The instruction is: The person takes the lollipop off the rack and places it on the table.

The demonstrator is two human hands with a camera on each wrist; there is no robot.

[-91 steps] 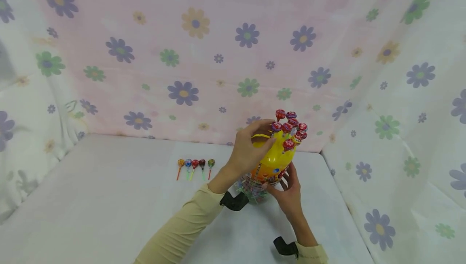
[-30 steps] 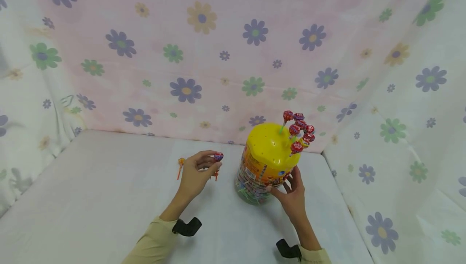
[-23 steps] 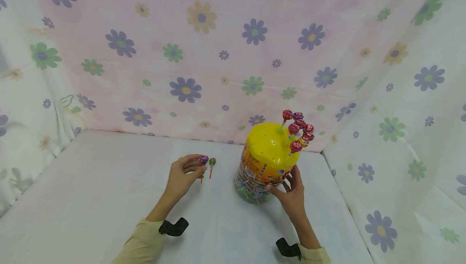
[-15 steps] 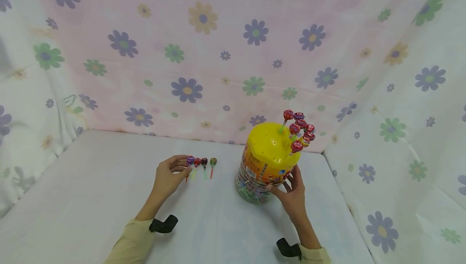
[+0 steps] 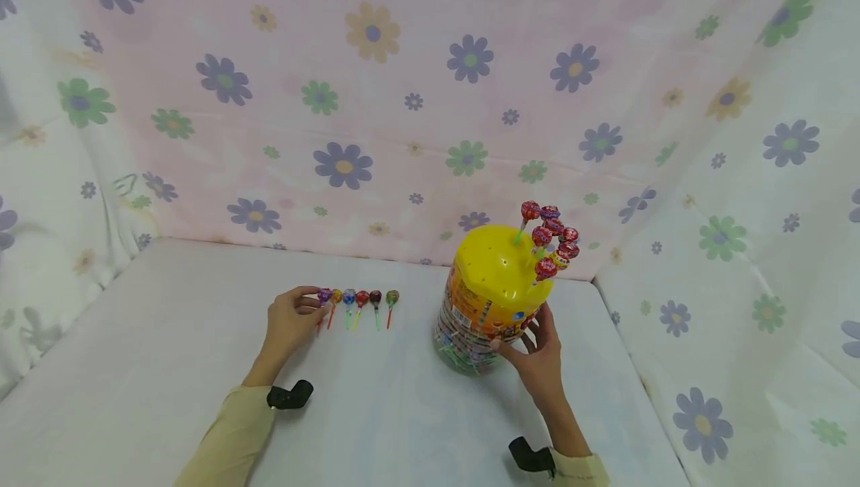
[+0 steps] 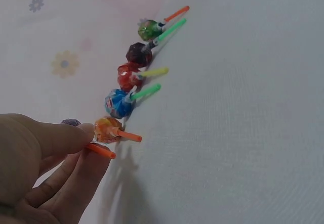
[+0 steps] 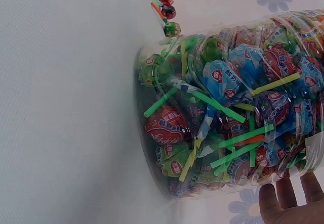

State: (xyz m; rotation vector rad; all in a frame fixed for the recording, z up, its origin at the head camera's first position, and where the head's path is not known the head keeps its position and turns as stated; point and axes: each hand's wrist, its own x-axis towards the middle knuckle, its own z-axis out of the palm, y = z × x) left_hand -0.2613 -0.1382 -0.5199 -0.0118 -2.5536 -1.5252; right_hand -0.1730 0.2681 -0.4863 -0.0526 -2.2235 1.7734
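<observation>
My left hand (image 5: 287, 323) pinches a purple-wrapped lollipop (image 6: 71, 122) with an orange stick between thumb and fingers. It is at the left end of a row of lollipops on the white table, right beside the orange lollipop (image 6: 108, 129). Onward to the right lie a blue lollipop (image 5: 349, 297), a red one (image 5: 362, 298), a dark one (image 5: 375, 296) and a green one (image 5: 393, 296). With curled fingers, my right hand (image 5: 537, 360) holds the side of a clear candy jar (image 5: 462, 315) full of wrapped lollipops. Its yellow lid (image 5: 497, 263) has small holes.
Several mostly red lollipops (image 5: 546, 269) stand upright in the right side of the lid. A flower-patterned curtain (image 5: 376, 98) hangs behind the table (image 5: 403, 427) and along both sides.
From the jar's lid, my left hand has brought the purple lollipop leftward past the row to its left end. One lollipop fewer stands in the lid. The right hand stays on the jar.
</observation>
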